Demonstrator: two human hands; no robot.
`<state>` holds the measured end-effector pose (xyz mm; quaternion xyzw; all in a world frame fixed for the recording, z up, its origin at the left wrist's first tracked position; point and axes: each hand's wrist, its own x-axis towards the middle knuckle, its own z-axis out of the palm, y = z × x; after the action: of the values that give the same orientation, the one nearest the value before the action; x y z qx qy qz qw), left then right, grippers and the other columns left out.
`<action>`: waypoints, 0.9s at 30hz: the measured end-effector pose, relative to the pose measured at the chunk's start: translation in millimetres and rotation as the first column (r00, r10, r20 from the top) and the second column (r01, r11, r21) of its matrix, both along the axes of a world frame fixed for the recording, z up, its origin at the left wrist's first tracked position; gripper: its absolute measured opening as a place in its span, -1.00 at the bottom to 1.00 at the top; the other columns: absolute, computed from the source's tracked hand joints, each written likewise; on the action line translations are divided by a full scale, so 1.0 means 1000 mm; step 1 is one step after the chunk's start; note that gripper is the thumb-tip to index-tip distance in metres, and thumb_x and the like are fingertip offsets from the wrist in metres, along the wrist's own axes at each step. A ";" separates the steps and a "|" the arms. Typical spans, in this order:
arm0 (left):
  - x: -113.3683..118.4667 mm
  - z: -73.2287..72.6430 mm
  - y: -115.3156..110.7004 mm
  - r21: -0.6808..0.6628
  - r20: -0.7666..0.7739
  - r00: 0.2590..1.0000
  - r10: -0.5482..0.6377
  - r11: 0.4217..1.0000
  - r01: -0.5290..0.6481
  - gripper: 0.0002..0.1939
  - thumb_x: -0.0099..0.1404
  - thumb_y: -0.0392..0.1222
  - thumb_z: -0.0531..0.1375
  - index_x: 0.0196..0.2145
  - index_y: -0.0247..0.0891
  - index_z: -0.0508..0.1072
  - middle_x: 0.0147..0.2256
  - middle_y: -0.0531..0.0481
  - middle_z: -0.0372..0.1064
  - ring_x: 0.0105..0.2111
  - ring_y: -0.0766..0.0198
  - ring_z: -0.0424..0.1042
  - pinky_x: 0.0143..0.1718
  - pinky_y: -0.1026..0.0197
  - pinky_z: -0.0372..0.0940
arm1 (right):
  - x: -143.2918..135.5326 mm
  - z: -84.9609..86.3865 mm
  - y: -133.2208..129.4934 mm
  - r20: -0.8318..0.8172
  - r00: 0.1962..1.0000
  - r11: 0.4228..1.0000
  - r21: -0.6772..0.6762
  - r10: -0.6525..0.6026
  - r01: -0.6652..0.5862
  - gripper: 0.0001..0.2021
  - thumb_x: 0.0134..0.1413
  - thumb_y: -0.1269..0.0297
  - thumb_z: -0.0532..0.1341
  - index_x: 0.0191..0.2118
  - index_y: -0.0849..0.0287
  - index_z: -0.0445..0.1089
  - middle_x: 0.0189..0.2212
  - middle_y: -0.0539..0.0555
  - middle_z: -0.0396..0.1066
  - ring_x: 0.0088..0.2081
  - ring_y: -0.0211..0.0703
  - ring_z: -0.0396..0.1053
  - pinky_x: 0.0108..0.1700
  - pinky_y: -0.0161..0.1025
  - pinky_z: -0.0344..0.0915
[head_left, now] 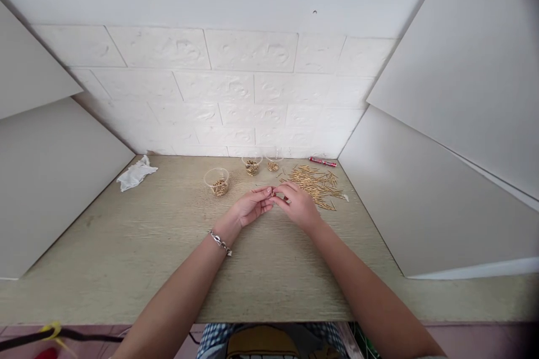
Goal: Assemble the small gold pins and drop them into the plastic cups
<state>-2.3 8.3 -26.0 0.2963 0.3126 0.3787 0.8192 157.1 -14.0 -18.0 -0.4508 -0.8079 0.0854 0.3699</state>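
My left hand (254,205) and my right hand (298,205) meet fingertip to fingertip above the middle of the table. Both are closed in a pinch around something tiny between them, which the fingers mostly hide. Just behind and right of my right hand lies a spread pile of thin gold-coloured sticks (309,180). Left of my left hand stands a clear plastic cup (216,175) with small gold-coloured pieces (219,187) in it. Two more clear cups, a middle one (251,160) and a right one (274,155), hold similar small pieces behind my hands.
A red printed tube (322,162) lies by the back wall, behind the pile. Crumpled white tissue (137,173) sits at the back left of the wooden table (168,247). White panels rise on the left (63,174) and right (442,196), with a white brick-patterned wall (248,90) behind.
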 end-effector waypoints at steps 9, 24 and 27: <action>-0.009 0.005 0.006 0.139 -0.177 0.983 -0.055 0.987 0.081 -0.77 -0.08 -0.24 0.35 -0.41 -0.38 0.52 -0.43 -0.06 0.45 -0.42 0.39 0.36 -0.32 0.34 0.19 | -0.003 -0.001 -0.002 0.034 0.999 1.000 -0.015 0.024 -0.024 -0.85 0.09 0.20 0.12 -0.30 0.11 0.38 -0.39 0.05 0.35 -0.40 -0.23 0.30 -0.32 -0.29 0.23; -0.009 0.014 0.003 0.188 -0.306 0.951 -0.040 0.977 0.101 -0.68 -0.08 -0.22 0.35 -0.30 -0.31 0.53 -0.28 -0.09 0.44 -0.34 0.37 0.31 -0.28 0.30 0.14 | -0.002 0.002 0.002 -0.075 0.997 0.995 -0.098 -0.004 -0.003 -0.88 0.02 0.28 0.19 -0.31 0.17 0.42 -0.42 0.04 0.41 -0.43 -0.26 0.30 -0.33 -0.31 0.21; -0.008 0.015 0.002 0.190 -0.317 0.948 -0.008 0.979 0.072 -0.69 -0.07 -0.22 0.34 -0.30 -0.30 0.53 -0.33 -0.04 0.43 -0.41 0.43 0.27 -0.31 0.30 0.14 | -0.001 0.002 0.004 -0.118 0.993 0.991 -0.135 -0.017 0.001 -0.87 0.07 0.33 0.13 -0.32 0.15 0.43 -0.39 0.05 0.42 -0.37 -0.25 0.32 -0.31 -0.31 0.19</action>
<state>-9.9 9.9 -11.1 0.4395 0.3939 0.3392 0.7325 155.7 -9.8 -16.5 -0.4727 -0.7746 0.1649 0.3865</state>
